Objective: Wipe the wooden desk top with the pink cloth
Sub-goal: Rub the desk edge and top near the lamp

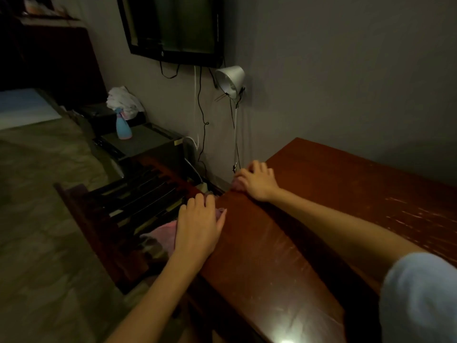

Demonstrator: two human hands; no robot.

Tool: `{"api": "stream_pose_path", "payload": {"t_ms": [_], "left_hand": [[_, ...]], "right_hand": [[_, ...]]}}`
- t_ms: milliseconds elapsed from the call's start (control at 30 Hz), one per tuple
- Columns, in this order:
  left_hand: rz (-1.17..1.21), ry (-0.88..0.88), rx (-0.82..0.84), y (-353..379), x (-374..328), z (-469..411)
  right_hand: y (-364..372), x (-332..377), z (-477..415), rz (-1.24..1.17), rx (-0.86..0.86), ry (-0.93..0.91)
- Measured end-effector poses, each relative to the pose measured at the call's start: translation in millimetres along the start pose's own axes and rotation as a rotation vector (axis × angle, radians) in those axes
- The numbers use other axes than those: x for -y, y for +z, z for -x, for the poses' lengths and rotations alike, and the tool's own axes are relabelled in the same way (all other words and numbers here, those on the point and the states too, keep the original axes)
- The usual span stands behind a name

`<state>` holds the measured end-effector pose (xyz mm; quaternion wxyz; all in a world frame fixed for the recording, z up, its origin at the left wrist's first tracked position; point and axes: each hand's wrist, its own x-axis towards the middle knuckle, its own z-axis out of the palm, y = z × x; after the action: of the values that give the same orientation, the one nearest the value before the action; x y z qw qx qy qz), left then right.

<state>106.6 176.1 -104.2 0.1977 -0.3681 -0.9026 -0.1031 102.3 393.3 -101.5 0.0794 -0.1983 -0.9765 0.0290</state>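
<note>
Pressing rumpled pink cloth (162, 235) onto glossy wooden desk (321, 194), left hand (197, 225) flat.

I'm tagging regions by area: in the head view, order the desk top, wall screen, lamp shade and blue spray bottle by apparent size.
1. desk top, nearest the camera
2. wall screen, cut off at the top
3. lamp shade
4. blue spray bottle, about as tall as the shade but narrower

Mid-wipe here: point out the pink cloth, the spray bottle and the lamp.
pink cloth (160, 235): head view, on the loose fold at its left end.
spray bottle (123, 127): head view, on its blue body.
lamp (233, 74): head view, on the shade's outside.
</note>
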Motion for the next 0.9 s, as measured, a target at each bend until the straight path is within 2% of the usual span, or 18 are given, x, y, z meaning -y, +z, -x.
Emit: {"api": "stream_pose_path", "payload": {"t_ms": [100,167,233,333,433,533,633,733,800,900], "left_hand": [[0.023,-0.006,0.017,1.0,2.7,2.2],[0.144,-0.046,0.060,-1.3,6.6,-0.1],[0.289,-0.067,0.112,-5.4,13.5,-3.7],[0.315,0.043,0.177,-9.5,23.8,3.3],[0.315,0.109,0.160,-7.6,29.1,16.9],[0.250,0.132,0.122,-8.5,29.1,18.3],[0.245,0.133,0.136,-11.4,29.3,15.5],[0.324,0.152,0.139,-12.6,29.4,13.0],[0.337,0.187,0.158,-14.4,28.0,11.1],[0.350,0.230,0.181,-15.8,22.7,9.7]], "right_hand": [[-2.1,18.1,48.9,-0.024,-0.031,-0.269],[-7.4,0.5,75.8,-0.026,-0.043,-0.344],[-15.4,-34.0,77.6,-0.004,-0.022,-0.263],[-19.0,-77.1,49.5,0.057,-0.006,-0.007],[-12.4,-70.3,16.4,0.046,-0.038,0.144],[-4.3,-19.0,6.3,0.014,-0.015,0.055],[-0.7,31.7,36.8,0.001,-0.008,-0.229],[-5.1,30.4,79.1,-0.024,-0.037,-0.432],[-13.0,0.2,90.8,-0.060,-0.016,-0.435],[-21.6,-62.4,79.6,-0.010,0.016,-0.209]]}}
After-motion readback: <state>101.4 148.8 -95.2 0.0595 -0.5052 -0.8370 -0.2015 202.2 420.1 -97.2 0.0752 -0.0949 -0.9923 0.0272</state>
